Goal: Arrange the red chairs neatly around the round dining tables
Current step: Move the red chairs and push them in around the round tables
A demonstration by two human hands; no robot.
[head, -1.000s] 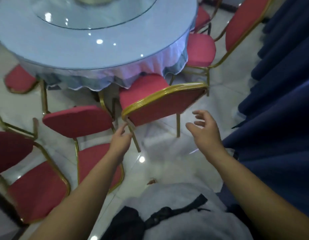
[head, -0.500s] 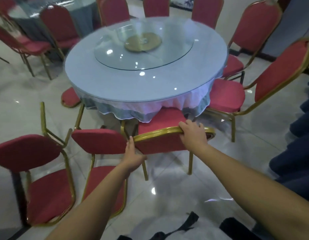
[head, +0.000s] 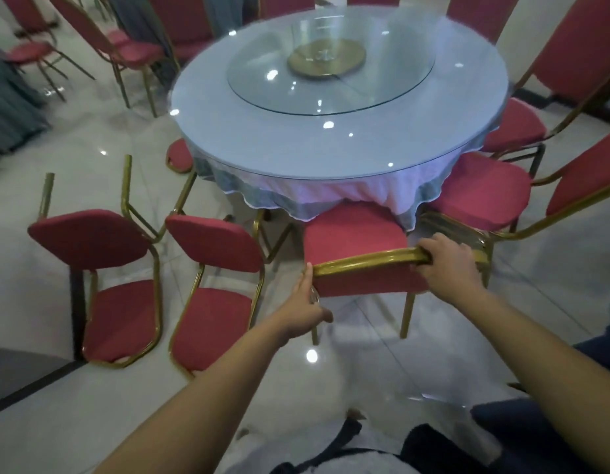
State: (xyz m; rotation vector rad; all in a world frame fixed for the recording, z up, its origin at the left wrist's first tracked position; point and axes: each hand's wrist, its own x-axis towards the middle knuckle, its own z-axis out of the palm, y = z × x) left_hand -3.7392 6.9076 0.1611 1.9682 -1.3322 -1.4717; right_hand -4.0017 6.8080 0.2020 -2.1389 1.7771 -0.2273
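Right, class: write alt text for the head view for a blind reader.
The right hand grips the gold top rail of a red chair at a round table, the left hand touching its side; two chairs lie tipped nearby.

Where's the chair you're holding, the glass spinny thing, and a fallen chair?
Held chair (head: 355,232): head view, on its red seat.
Glass turntable (head: 392,87): head view, on clear glass.
Fallen chair (head: 211,241): head view, on its upper red pad.
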